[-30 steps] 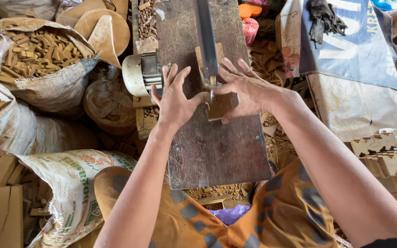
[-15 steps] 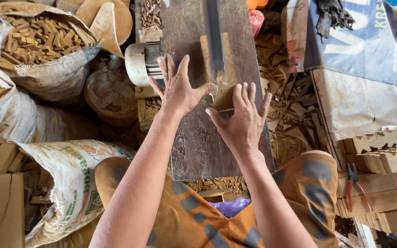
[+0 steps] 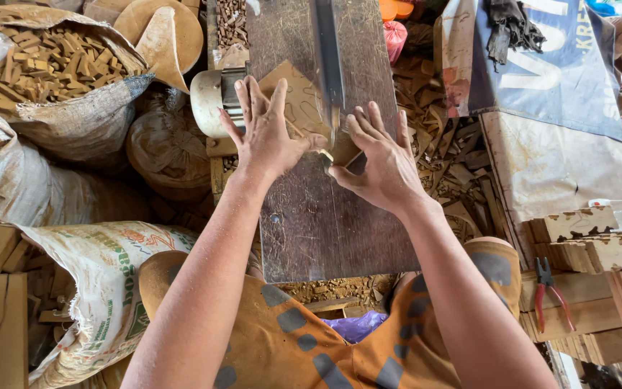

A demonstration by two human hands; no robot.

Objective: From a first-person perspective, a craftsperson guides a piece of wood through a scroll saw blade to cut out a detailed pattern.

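A thin tan wooden board (image 3: 298, 94) with drawn outlines lies flat on the dark saw table (image 3: 325, 230). The saw's grey metal arm (image 3: 327, 50) reaches over it, and the blade meets the wood between my thumbs. My left hand (image 3: 266, 133) presses on the board's left part with fingers spread. My right hand (image 3: 381, 164) presses on the board's near right edge, fingers fanned, thumb toward the blade. Both forearms come up from the bottom of the view over orange patterned trousers.
An open sack of small wood offcuts (image 3: 37, 65) stands at the far left, a printed white sack (image 3: 102, 302) nearer. A motor (image 3: 210, 101) sits left of the table. Wood scraps (image 3: 440, 144), stacked cut pieces (image 3: 584, 238), red pliers (image 3: 552, 288) and a blue sheet (image 3: 563, 65) lie right.
The board has been turned and pushed along under the blade. My right hand has swung from the right side to the near side of the wood; my left hand has slid forward.
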